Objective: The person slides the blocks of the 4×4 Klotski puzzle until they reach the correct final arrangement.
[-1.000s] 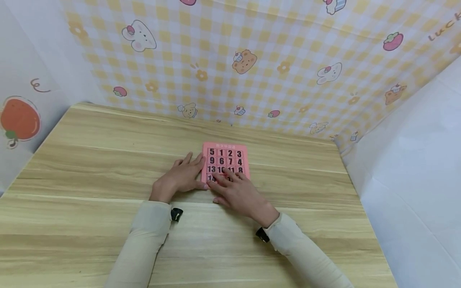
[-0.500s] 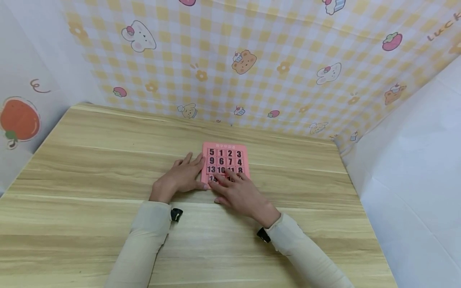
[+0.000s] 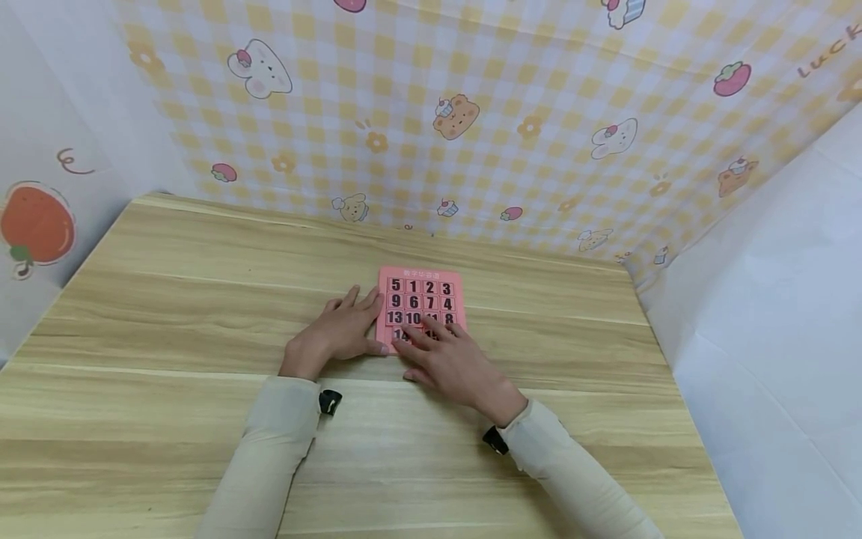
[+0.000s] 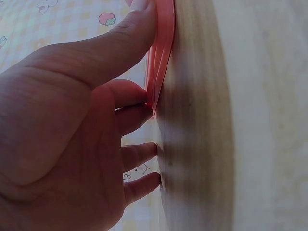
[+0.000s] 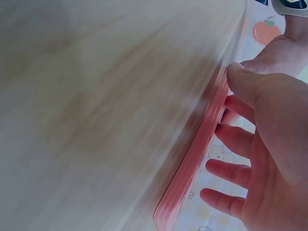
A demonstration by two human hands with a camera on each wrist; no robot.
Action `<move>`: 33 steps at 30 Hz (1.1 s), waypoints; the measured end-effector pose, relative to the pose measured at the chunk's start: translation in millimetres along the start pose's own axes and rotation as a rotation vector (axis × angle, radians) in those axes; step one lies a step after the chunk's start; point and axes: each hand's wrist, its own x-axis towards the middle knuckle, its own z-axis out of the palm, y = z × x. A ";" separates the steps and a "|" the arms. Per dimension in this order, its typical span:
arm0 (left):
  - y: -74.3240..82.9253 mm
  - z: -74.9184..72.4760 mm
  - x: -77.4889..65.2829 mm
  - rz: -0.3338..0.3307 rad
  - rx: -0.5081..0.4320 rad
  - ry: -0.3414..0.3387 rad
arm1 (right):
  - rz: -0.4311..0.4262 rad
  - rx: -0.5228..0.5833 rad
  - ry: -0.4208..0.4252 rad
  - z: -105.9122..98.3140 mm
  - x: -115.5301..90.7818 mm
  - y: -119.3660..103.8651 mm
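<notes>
A pink number slide puzzle (image 3: 455, 278) lies flat on the wooden table, its black numbers facing up. My left hand (image 3: 339, 329) holds its left side, with the thumb at the near left corner and the index finger along the edge; the left wrist view shows the thumb (image 4: 122, 41) against the pink frame. Over the near rows, my right hand (image 3: 453, 365) stretches its fingers onto the tiles. A fingertip touches the 14 tile (image 3: 399, 335), which stands a little off the frame's left wall. The right fingers partly hide the 11, the 15 and the lower right corner.
The wooden table (image 3: 202, 299) extends around the puzzle on all sides. Behind it hangs a yellow checked cloth (image 3: 404, 97) with cartoon prints, and white walls (image 3: 774, 299) stand left and right.
The 14 tile has slid slightly right, leaving a gap at its left. My right hand has shifted a little right with it. The left hand and the puzzle frame have stayed put.
</notes>
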 end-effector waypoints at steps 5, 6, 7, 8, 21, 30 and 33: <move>-0.5 0.1 -0.3 -0.002 -0.006 0.002 | 0.006 -0.007 -0.018 -1.1 -1.4 0.6; -0.6 -0.3 -0.5 -0.003 -0.007 0.003 | 0.006 -0.009 -0.018 -1.4 -1.7 0.6; -0.7 -0.3 -0.5 -0.003 -0.007 0.004 | 0.006 -0.010 -0.019 -1.6 -1.9 0.7; -0.9 -0.3 -0.5 -0.002 -0.005 0.003 | 0.007 -0.009 -0.020 -1.8 -2.1 0.9; -1.2 -0.2 0.6 0.003 0.007 0.002 | 0.023 0.021 -0.042 -2.0 -4.6 3.1; -0.6 0.0 1.0 -0.002 -0.005 0.003 | 0.034 0.017 -0.041 -0.8 -7.2 3.9; -0.9 0.1 1.0 0.000 -0.003 0.004 | 0.034 0.021 -0.038 -0.2 -7.8 4.3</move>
